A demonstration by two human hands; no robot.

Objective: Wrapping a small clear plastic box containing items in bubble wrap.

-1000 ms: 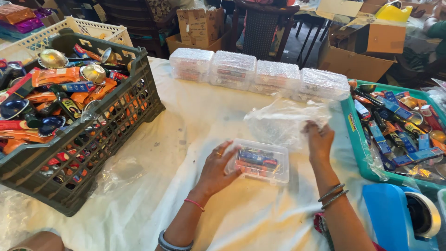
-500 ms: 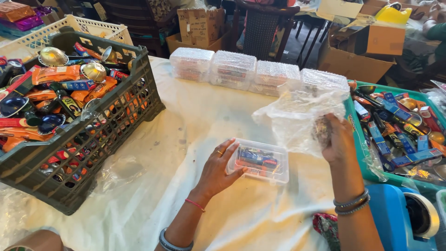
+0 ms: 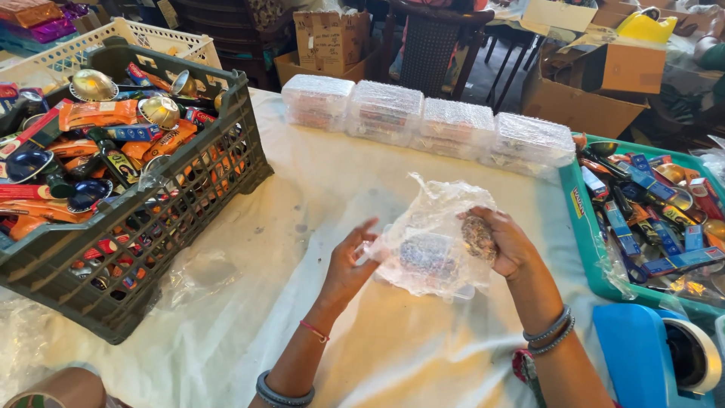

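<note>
Fingers of the right hand (image 3: 507, 240) are curled around the upper right edge of a clear plastic bag (image 3: 436, 230), pinching the film; the left hand (image 3: 349, 261) has its fingers spread loose against the bag's left side, touching rather than gripping. The bag is draped over a small clear box (image 3: 423, 264) lying on the white cloth (image 3: 249, 302) near the middle of the table, toward its front edge. The film looks light, limp and slippery, best held by its rim; the box seems thin-walled, safest held by its sides. A grey crate (image 3: 162, 219) fills the left edge and a teal tray (image 3: 585, 242) the right, with wrapped boxes (image 3: 427, 121) at the far edge.
</note>
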